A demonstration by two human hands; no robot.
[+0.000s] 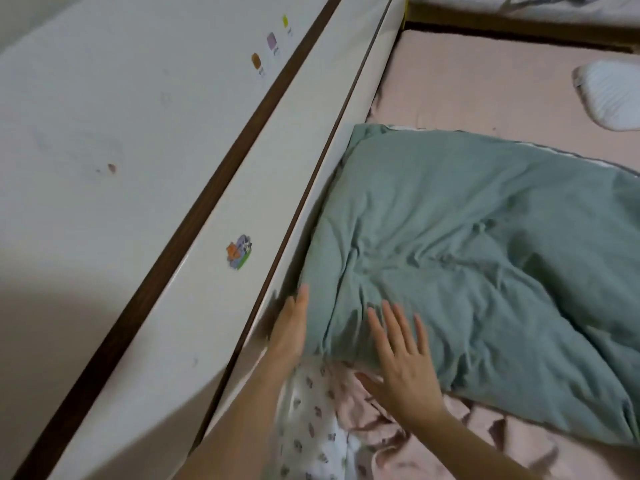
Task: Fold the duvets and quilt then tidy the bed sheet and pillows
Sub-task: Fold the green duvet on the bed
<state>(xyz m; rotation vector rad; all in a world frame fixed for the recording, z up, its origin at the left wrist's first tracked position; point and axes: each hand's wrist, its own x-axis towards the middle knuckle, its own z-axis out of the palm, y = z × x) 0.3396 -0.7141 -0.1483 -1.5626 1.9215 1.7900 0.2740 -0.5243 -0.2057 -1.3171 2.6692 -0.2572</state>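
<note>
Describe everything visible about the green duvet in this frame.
The green duvet is a puffy, sage-green bedcover of soft, wrinkled fabric, apparently folded into a thick slab. It lies on the pink bed sheet, its long left edge pressed against the white bed rail; its right side runs out of frame. A white lining shows along its far edge. The left hand touches its near left edge with straight fingers; the right hand rests flat on its near corner, fingers spread. A patterned white cloth lies by its near edge.
</note>
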